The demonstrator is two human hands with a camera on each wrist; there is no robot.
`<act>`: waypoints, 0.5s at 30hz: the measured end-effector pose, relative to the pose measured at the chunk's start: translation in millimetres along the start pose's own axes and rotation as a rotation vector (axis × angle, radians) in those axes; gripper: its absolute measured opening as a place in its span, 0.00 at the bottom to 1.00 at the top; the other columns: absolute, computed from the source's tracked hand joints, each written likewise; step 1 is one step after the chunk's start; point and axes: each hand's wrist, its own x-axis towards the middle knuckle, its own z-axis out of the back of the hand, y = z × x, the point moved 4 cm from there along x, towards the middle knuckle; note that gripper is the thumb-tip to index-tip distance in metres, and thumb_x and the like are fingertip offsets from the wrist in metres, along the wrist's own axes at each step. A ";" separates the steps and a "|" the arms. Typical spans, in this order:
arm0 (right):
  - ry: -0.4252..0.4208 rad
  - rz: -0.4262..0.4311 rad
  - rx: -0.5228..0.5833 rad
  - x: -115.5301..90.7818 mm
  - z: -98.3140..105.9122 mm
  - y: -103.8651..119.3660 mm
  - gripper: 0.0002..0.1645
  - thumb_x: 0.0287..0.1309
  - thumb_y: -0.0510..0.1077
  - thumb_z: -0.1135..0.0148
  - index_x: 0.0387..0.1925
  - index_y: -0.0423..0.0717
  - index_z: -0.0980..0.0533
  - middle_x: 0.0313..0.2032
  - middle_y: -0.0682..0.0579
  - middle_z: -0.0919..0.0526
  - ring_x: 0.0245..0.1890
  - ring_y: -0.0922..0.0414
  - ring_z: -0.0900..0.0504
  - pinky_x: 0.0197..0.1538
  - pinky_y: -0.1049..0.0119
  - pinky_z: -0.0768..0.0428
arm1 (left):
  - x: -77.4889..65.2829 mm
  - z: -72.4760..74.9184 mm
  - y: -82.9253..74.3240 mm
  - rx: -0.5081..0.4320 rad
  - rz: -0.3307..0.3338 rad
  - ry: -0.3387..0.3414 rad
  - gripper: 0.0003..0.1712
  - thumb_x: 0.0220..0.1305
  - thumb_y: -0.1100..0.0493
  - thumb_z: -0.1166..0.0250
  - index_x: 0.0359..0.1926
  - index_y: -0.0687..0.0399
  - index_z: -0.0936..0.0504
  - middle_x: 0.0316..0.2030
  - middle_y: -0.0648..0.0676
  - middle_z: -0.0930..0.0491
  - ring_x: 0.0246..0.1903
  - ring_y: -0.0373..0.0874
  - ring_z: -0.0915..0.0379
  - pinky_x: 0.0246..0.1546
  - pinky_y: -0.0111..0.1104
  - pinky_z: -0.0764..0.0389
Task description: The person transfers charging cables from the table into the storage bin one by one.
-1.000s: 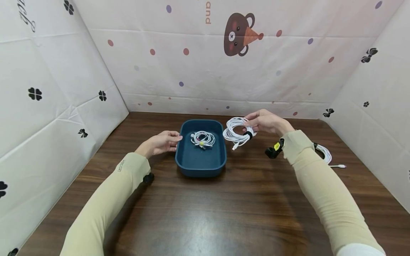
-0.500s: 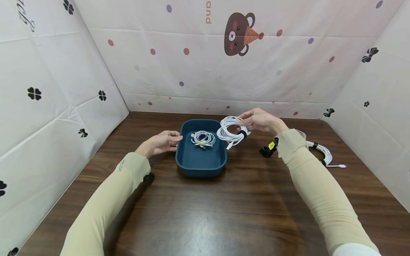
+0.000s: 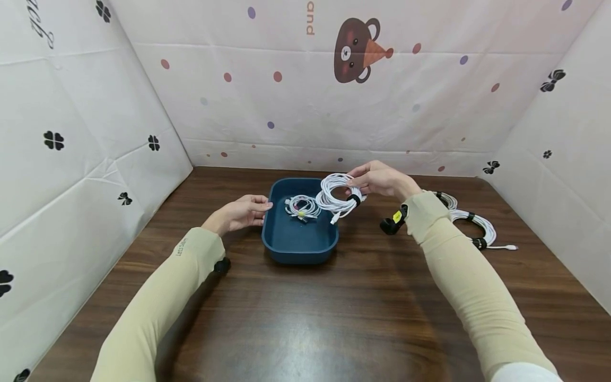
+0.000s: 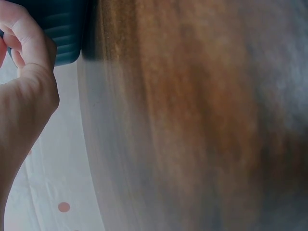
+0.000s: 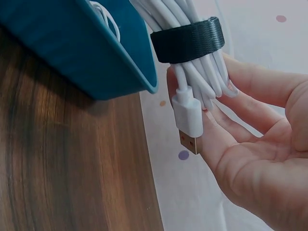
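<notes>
A dark blue rectangular bin (image 3: 299,257) stands on the wooden table. My left hand (image 3: 241,213) holds its left side, the thumb at the rim and the fingers against the outer wall. Inside lies a small coiled white cable (image 3: 312,208) with a yellow tie. Over the bin's right rim, my right hand (image 3: 379,180) pinches a larger coiled white USB cable (image 3: 326,197) between thumb and fingers. A black strap (image 5: 190,41) binds that coil, and its USB plug (image 5: 187,115) hangs loose beside the fingers in the right wrist view.
Further right on the table (image 3: 286,329) lie more white coiled cables (image 3: 488,229) with black straps, partly behind the right forearm. White patterned sheets (image 3: 238,106) enclose the back and both sides.
My right hand has moved left with the coiled USB cable, from beside the bin to over its right rim. The left hand and the bin have stayed in place.
</notes>
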 end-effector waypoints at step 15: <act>0.013 0.011 -0.032 11.1 -22.0 7.2 0.22 0.62 0.34 0.40 0.57 0.30 0.29 0.44 0.38 0.17 0.36 0.54 0.14 0.41 0.65 0.16 | 0.1 0.2 -0.3 -0.002 0.003 -0.007 0.08 0.68 0.58 0.41 0.43 0.57 0.29 0.35 0.55 0.23 0.29 0.43 0.24 0.33 0.31 0.18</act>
